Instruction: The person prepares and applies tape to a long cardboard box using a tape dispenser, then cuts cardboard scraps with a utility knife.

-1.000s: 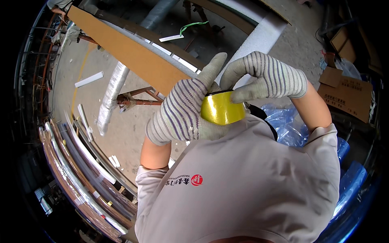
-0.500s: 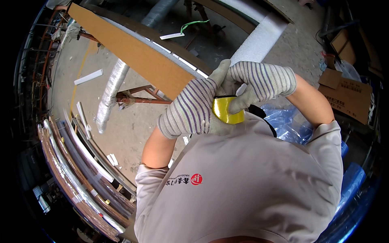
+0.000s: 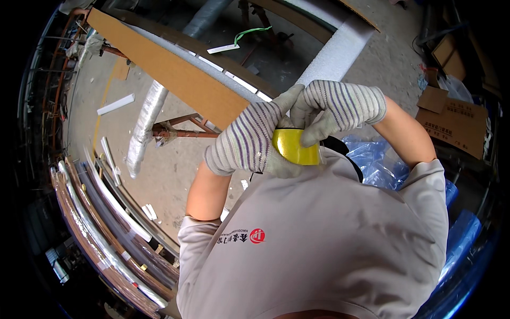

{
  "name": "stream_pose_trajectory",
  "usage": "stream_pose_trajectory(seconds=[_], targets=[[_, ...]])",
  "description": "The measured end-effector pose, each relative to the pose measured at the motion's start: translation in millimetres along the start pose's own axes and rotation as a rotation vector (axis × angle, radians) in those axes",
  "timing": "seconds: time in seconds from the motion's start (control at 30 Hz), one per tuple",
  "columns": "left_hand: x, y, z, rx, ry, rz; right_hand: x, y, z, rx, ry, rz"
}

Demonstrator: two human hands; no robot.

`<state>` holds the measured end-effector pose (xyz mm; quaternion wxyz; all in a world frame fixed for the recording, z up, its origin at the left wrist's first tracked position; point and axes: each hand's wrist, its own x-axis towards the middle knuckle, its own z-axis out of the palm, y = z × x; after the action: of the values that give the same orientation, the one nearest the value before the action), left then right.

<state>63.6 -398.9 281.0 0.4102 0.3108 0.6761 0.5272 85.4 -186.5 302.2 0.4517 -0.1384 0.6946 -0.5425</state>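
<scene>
A shiny yellow roll of tape (image 3: 294, 146) is held between my two gloved hands, close in front of my chest. Both gloves are grey with purple stripes. My left hand (image 3: 259, 137) wraps the roll from its left and lower side, its thumb reaching up toward the other hand. From the right, my right hand (image 3: 336, 110) bends over the top of the roll, with a fingertip pressed on the yellow face. The fingers behind the roll are hidden. Just beyond my hands lies a large frame with a brown cardboard side (image 3: 175, 72) and a white foam strip (image 3: 337, 52).
A white strip with a green tie (image 3: 223, 48) lies inside the frame. A red metal stand (image 3: 183, 128) and a wrapped tube (image 3: 146, 127) are left of my hands. Long wrapped profiles (image 3: 106, 239) lie lower left. At right are a cardboard box (image 3: 451, 123) and blue plastic film (image 3: 377, 162).
The tape roll has shifted slightly left and turned, so more of its yellow face shows. My left hand has moved a little left with it; both hands keep their hold.
</scene>
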Motion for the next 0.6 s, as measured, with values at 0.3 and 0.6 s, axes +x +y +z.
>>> stream_pose_trajectory(seconds=[0.3, 0.6], targets=[[1, -7, 5, -0.020, 0.100, 0.169, 2, 8, 7, -0.105, 0.091, 0.052], [2, 0, -2, 0.159, 0.129, -0.077, -17, 7, 21, -0.767, 0.611, -0.568]])
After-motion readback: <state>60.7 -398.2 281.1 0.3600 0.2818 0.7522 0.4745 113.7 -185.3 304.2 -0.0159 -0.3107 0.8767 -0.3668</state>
